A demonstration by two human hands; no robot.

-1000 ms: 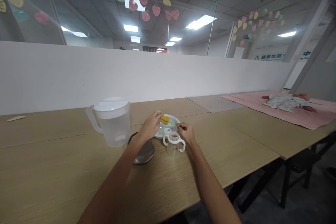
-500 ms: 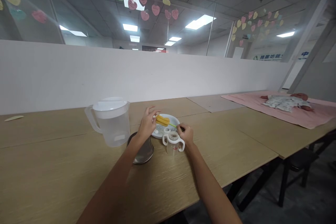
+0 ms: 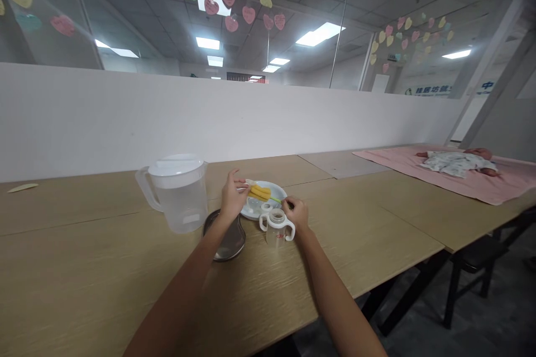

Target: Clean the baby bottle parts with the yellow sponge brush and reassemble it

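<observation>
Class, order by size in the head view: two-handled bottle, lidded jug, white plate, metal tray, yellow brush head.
Lidded jug
White plate and metal tray: too alike to rank
Two-handled bottle
Yellow brush head

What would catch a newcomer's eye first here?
Probably the bright yellow brush head, between the left hand and right hand, over the white plate. Next, the large translucent lidded pitcher at the left, and the pink cloth at the far right with a baby-like figure on it.

Farther from the right hand's (image 3: pixel 296 212) grip, the left hand (image 3: pixel 233 196) is now drawn back toward the brush's (image 3: pixel 275 199) far tip, and more of the yellow head (image 3: pixel 260 193) is left uncovered.
</observation>
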